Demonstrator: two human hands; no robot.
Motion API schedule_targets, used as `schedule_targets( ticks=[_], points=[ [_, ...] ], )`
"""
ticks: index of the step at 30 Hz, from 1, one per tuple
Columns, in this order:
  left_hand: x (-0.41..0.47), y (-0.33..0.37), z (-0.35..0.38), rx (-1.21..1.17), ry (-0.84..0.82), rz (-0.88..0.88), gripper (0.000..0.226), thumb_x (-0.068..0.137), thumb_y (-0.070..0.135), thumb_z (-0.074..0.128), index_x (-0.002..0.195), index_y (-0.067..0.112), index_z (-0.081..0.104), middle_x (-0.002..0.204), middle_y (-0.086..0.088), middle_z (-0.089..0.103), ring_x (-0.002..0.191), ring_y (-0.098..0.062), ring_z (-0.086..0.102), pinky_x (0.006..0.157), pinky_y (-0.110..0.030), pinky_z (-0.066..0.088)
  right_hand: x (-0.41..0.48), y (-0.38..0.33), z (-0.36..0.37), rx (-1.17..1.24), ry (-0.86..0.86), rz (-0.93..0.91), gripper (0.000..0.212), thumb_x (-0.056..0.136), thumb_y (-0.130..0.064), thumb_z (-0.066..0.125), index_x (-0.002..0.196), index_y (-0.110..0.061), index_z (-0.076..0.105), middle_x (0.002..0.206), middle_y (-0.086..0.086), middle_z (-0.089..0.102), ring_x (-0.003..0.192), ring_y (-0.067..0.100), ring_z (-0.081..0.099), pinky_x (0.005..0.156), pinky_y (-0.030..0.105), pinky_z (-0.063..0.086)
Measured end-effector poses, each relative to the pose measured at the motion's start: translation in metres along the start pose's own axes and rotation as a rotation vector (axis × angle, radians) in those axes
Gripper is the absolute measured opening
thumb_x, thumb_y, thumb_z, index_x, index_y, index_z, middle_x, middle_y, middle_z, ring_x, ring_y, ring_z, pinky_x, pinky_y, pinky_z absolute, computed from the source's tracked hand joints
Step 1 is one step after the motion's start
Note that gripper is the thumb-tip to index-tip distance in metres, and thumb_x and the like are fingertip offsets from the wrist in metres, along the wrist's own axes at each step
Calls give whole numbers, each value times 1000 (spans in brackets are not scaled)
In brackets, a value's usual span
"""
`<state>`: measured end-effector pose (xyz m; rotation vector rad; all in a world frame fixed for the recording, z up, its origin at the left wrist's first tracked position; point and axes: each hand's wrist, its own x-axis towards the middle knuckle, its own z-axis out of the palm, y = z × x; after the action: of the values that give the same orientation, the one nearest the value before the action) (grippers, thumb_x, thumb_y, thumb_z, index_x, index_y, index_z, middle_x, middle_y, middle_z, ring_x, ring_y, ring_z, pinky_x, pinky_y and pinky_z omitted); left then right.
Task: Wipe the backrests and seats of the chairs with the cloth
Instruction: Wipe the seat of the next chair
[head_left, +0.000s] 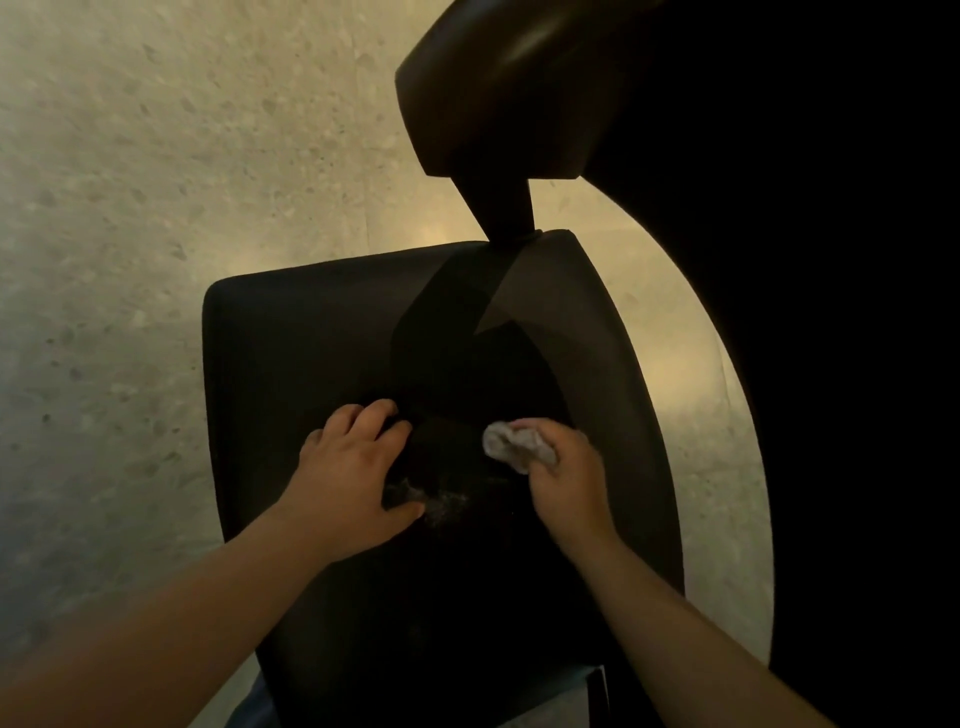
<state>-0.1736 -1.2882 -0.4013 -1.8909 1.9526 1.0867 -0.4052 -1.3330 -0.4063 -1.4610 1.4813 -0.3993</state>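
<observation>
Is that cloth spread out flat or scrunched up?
Scrunched up: the cloth is a small crumpled wad gripped in the right hand.

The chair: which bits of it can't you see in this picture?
- Head view: the legs and underside of the chair are hidden under its black panel and cut off by the bottom edge.
- The cloth is mostly bunched inside the right hand, so its full shape is hidden.
- The picture's right side is too dark to make out.
- Pale specks beside the left hand: too small to tell dust from marks.
</observation>
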Motion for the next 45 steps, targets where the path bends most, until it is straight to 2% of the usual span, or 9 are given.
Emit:
schedule_targets(
  ticks=[5,8,15,21,26,30,36,40,45],
  points=[
    [0,2,1,31,3,-19,91,76,71,57,151,34,20,157,6,6,143,-24,7,115,-46,24,64,-6,-41,-47,376,126,17,96,-20,55,97,-28,70,97,-8,70,90,8,63,69,7,41],
    [1,2,1,22,-2,-18,91,76,71,57,151,34,21,157,6,6,143,-24,6,115,-46,23,108,0,-67,-97,590,189,22,96,-17,55,110,-8,70,113,12,68,106,26,60,86,22,47],
    [2,3,2,14,2,-31,90,76,69,58,151,35,21,157,7,7,144,-25,6,115,-47,22,91,3,-34,-100,462,211,20,99,-18,51,107,-16,69,104,3,67,95,14,59,71,14,40],
    [-3,2,0,22,-12,1,91,78,67,59,152,34,19,158,6,4,144,-24,4,116,-46,21,1,-13,-5,161,-86,109,19,93,-12,64,92,-29,71,88,-15,71,86,-4,66,71,8,48],
    [-5,2,1,34,2,-1,91,78,68,58,152,34,18,159,6,4,145,-24,4,117,-46,20,82,-23,-52,-79,320,-23,16,96,-15,57,105,-19,70,103,1,70,94,2,62,72,-2,35],
    [-5,2,7,26,40,-3,91,77,68,59,152,33,19,158,6,6,144,-24,5,116,-47,21,128,-15,-45,-193,330,0,26,96,-21,58,117,-10,69,116,8,68,108,20,61,84,10,39],
    [-3,-2,5,42,20,9,91,77,68,58,152,33,18,158,6,5,145,-25,6,116,-48,22,28,0,5,-63,57,-88,30,94,-9,56,106,-32,69,107,-19,68,108,0,60,109,42,38],
    [-3,-3,5,38,20,23,91,76,68,59,151,34,20,157,6,7,143,-25,8,114,-46,23,2,-14,-9,17,-111,-119,39,90,-3,55,98,-39,67,92,-30,68,93,-6,65,82,15,52],
    [-3,-3,9,43,53,20,91,76,69,59,151,34,21,156,7,8,142,-24,8,114,-47,24,86,-22,-58,-148,284,-36,20,95,-12,56,106,-21,70,97,-15,69,96,3,64,67,-8,32]
  ],
)
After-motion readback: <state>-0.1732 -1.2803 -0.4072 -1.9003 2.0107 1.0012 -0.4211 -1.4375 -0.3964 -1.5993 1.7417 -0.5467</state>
